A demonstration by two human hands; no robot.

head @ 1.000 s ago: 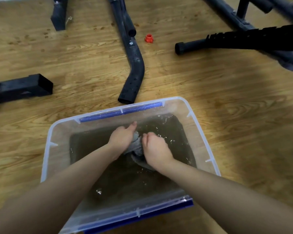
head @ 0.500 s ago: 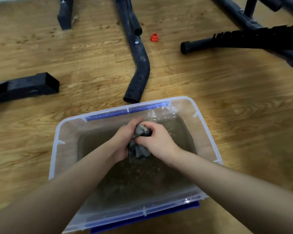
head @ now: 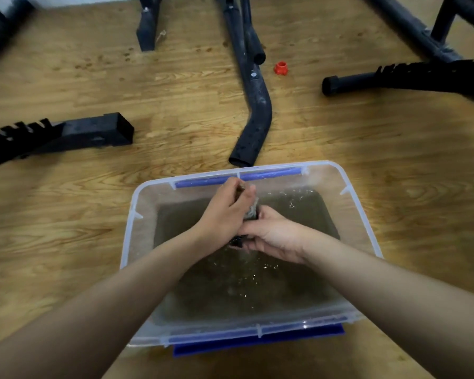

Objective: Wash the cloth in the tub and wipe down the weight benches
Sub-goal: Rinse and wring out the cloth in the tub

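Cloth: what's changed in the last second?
Both hands lifted the cloth up from the water and bunched it: the left hand now grips its upper end, the right hand its lower end, where before they pressed it side by side under the surface. Both kept hold throughout. The tub and the red cap on the floor stayed put.

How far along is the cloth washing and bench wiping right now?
Done: the cloth looks soaked, and the water in the tub is murky, so washing is well underway. In hand: the left hand and right hand grip the cloth above the water, apparently wringing it. Left: wiping the bench frames lying on the floor.
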